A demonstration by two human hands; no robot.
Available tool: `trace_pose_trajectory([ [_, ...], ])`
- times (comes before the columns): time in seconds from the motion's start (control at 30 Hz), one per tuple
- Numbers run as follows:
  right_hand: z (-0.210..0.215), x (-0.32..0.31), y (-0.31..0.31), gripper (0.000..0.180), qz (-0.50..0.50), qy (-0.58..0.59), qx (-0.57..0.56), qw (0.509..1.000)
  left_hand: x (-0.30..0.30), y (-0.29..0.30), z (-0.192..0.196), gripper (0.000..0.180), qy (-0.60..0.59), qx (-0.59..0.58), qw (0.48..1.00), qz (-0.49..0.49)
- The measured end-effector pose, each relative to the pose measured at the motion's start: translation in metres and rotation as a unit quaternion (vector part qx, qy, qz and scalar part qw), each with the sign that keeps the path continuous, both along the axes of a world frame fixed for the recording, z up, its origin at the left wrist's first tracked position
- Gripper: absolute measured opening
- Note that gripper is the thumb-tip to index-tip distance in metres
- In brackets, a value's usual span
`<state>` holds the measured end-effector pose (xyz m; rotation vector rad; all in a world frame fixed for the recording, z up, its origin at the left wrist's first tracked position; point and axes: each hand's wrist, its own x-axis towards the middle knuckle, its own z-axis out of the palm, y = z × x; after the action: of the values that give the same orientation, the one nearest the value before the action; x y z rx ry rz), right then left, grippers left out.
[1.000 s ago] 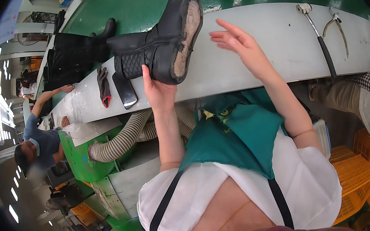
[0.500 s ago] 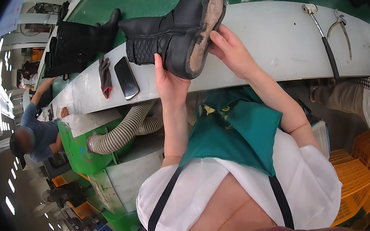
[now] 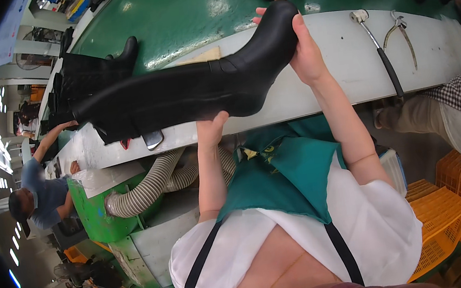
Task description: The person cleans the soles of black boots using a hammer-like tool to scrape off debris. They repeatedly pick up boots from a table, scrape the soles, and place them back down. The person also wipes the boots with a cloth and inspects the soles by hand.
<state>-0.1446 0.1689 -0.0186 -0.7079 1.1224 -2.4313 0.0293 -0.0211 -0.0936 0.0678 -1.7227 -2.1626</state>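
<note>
A tall black boot (image 3: pixel 178 87) is in both my hands above the white bench top, its shaft stretching left and its toe up to the right. My right hand (image 3: pixel 307 55) wraps round the toe, with fingertips showing beyond it. Under the ankle, near the heel, my left hand (image 3: pixel 212 129) supports the boot, thumb in view and the other fingers hidden. The underside of the boot faces away from me. Below the shaft, a phone (image 3: pixel 154 140) and the red cuff of a glove (image 3: pixel 126 144) peek out on the bench.
A hammer (image 3: pixel 378 50) and pincers (image 3: pixel 399 25) lie on the white bench (image 3: pixel 347 68) at right. More black boots (image 3: pixel 94 68) stand at the left, others across the green surface (image 3: pixel 171 23). A ribbed hose (image 3: pixel 145 190) runs below. Co-workers (image 3: pixel 48 190) are at both sides.
The boot has been turned over, so its rough pale underside no longer shows and its shaft reaches further left. My right hand has moved from the sole edge to the toe.
</note>
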Motion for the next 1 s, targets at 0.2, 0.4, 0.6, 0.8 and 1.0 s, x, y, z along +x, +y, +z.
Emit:
trace_pose_trajectory([
  [0.2, -0.017, -0.008, 0.005, 0.066, 0.007, 0.036, 0.081, 0.996, -0.004, 0.021, 0.002, 0.067, 0.002, 0.229, 0.973, 0.018],
  [0.4, -0.029, -0.007, 0.011, 0.074, -0.093, 0.103, 0.248, 0.959, -0.061, 0.000, 0.057, 0.060, -0.045, 0.285, 0.954, 0.076],
  [0.6, -0.061, 0.000, 0.022, 0.079, -0.060, 0.093, 0.294, 0.949, -0.188, -0.055, 0.056, 0.046, 0.050, -0.029, 0.976, 0.210],
  [0.8, -0.069, 0.006, 0.023, 0.079, -0.089, 0.256, 0.391, 0.879, -0.301, -0.106, -0.014, 0.045, -0.011, -0.292, 0.906, 0.306],
  [1.0, -0.063, 0.007, 0.020, 0.078, -0.082, 0.358, 0.435, 0.822, -0.310, -0.130, -0.024, 0.054, 0.003, -0.277, 0.914, 0.296],
])
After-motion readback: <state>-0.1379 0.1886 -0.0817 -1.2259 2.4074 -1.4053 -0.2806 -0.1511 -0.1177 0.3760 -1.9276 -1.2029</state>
